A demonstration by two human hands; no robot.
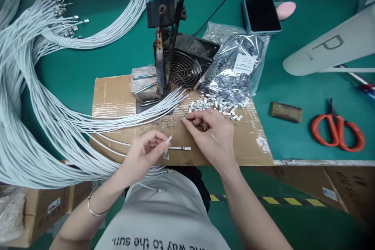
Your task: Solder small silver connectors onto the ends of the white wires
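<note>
The work looks partway along. On the counter [88, 64], a bundle at the upper left [43, 13] has small fittings on many ends, and one fitted wire [175, 148] lies by the left hand [145, 152], whose fingers pinch a white wire end [169, 139]. Plenty seems left: a bunch of wires [140, 115] over the cardboard [246, 144] shows bare-looking tips, beside loose connectors [202, 104]. The right hand [215, 133] is curled near them; I can't tell whether it grips one.
</note>
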